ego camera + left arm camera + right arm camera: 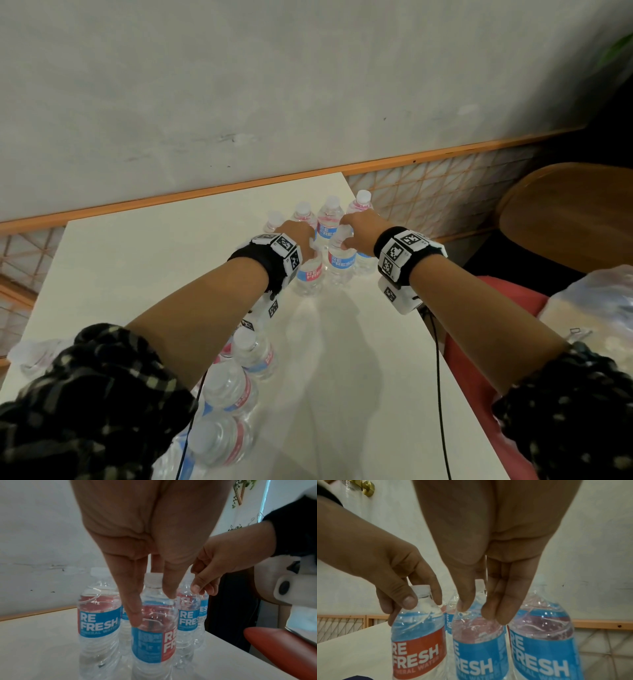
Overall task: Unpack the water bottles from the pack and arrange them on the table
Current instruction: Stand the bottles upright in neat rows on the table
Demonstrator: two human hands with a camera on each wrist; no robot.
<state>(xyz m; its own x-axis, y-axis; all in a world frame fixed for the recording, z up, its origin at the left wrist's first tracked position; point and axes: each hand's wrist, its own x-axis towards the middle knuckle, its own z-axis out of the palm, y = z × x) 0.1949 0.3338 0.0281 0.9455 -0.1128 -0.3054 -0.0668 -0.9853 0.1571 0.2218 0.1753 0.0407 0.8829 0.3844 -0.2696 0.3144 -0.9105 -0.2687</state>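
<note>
Your left hand and right hand each pinch a bottle below its cap; lower down, the thin, slick walls will buckle.

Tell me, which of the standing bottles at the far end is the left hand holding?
The front-left bottle of the upright group, nearest the person. The left hand grips it around the neck; the right hand holds the neighbouring bottle, while the bottles behind stand untouched.

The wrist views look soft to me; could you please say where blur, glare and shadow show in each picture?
Left wrist view: left hand close and soft, glints on the clear plastic water bottle. Right wrist view: right hand blurred, label sharper. Head view: arm shadows on the white table, edges bent.
</note>
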